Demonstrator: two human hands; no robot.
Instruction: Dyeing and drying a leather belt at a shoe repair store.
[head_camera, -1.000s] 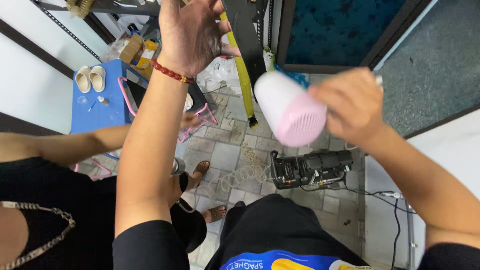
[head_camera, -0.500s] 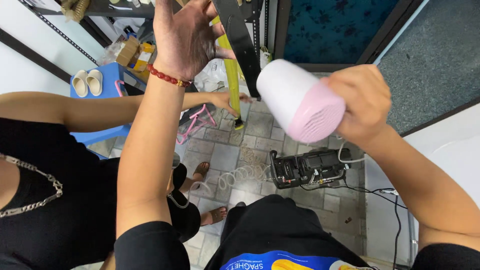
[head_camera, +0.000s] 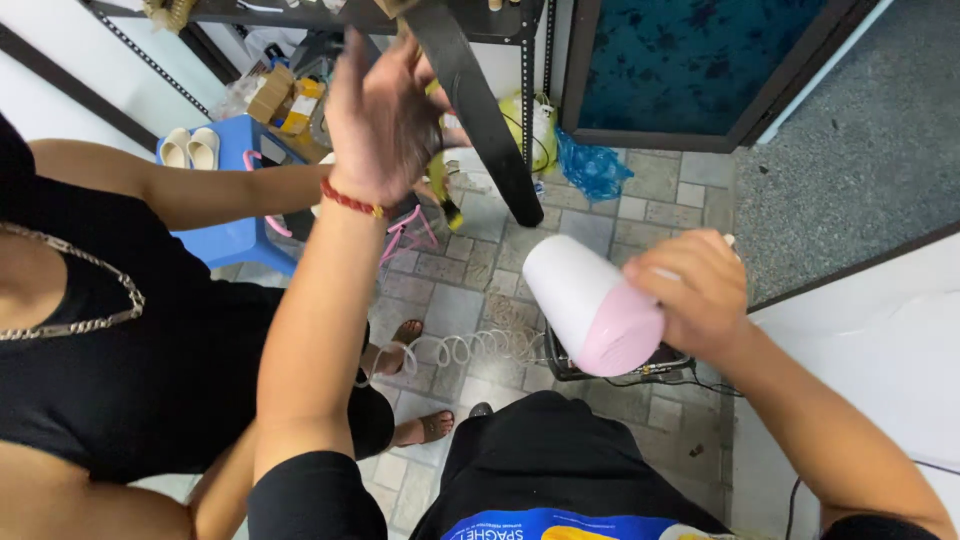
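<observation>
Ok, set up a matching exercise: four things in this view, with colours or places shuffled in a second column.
Things:
1. hair dryer
2. stool
3. bracelet
4. slippers

Descriptions:
A. red, on the left hand's wrist
B. cream pair, on top of the stool
C. white and pink, held in the right hand
D. blue, on the tiled floor

Pairs: 1-C, 2-D, 3-A, 4-B

Home hair corner – hair dryer (head_camera: 592, 305), tiled floor (head_camera: 640, 215), blue stool (head_camera: 232, 240)
</observation>
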